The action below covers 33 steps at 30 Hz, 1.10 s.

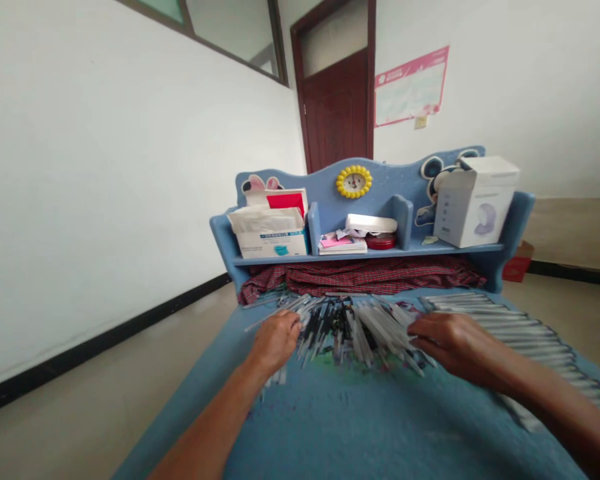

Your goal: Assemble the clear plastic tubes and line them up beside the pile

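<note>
A loose pile of thin clear plastic tubes (375, 327), like pen barrels, lies across the blue desk, with darker black pieces (333, 323) mixed in near its middle. My left hand (276, 337) is at the left end of the pile, fingers curled and closed beside several tubes; what is in them is hidden. At the right end, my right hand (445, 337) has its fingers pressed together against the tubes' edge. Its grasp is blurred, so I cannot make out what it pinches. Beyond and under my right arm lies a neat row of similar tubes (520, 327).
A blue desk (360, 427) carries a raised shelf with a mask box (275, 243), papers, a red round tin (381, 241) and a white carton (475, 203). Plaid cloth (360, 275) is bunched beneath the shelf. A few tubes (279, 377) lie near my left wrist.
</note>
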Motion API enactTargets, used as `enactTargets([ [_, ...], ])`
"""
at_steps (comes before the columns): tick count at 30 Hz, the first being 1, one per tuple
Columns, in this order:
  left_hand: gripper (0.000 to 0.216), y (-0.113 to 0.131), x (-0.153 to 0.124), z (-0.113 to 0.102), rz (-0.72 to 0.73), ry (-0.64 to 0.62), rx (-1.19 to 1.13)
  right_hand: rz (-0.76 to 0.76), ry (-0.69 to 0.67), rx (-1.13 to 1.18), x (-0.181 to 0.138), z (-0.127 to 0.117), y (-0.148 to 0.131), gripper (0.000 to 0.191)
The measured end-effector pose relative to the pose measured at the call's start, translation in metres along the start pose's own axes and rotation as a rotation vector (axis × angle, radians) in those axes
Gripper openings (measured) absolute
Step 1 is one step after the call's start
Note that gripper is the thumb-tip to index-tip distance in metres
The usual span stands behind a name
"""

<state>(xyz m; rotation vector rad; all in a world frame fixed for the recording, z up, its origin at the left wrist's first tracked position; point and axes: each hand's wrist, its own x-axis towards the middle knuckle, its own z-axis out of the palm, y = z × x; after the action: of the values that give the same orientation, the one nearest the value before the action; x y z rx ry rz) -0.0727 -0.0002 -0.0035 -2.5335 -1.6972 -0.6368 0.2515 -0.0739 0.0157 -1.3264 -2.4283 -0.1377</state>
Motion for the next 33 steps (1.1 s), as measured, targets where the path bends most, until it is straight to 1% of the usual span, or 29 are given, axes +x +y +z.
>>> enactTargets([
  [3, 0.019, -0.008, 0.0, 0.001, -0.011, -0.044, 0.111, -0.041, -0.089, 0.07, 0.021, 0.006, -0.02, 0.021],
  [5, 0.018, -0.007, -0.001, 0.003, 0.001, -0.068, 0.126, -0.052, -0.107, 0.084, 0.032, 0.013, -0.028, 0.02],
  [9, 0.018, 0.002, -0.005, 0.007, 0.079, -0.101, 0.107, -0.059, -0.114, 0.039, 0.042, 0.033, -0.034, 0.021],
  [14, 0.02, 0.008, -0.008, 0.007, 0.12, -0.146, 0.127, -0.052, -0.097, -0.057, 0.041, 0.057, -0.044, 0.019],
  [20, 0.022, 0.014, -0.01, 0.004, 0.158, -0.204, 0.12, 0.024, -0.074, -0.198, 0.039, 0.08, -0.056, 0.016],
  [25, 0.021, 0.02, -0.013, 0.004, 0.175, -0.236, 0.121, 0.012, -0.047, -0.248, 0.037, 0.086, -0.058, 0.014],
  [33, 0.022, 0.015, -0.012, 0.005, 0.194, -0.236, 0.141, 0.028, -0.048, -0.291, 0.032, 0.092, -0.067, 0.011],
])
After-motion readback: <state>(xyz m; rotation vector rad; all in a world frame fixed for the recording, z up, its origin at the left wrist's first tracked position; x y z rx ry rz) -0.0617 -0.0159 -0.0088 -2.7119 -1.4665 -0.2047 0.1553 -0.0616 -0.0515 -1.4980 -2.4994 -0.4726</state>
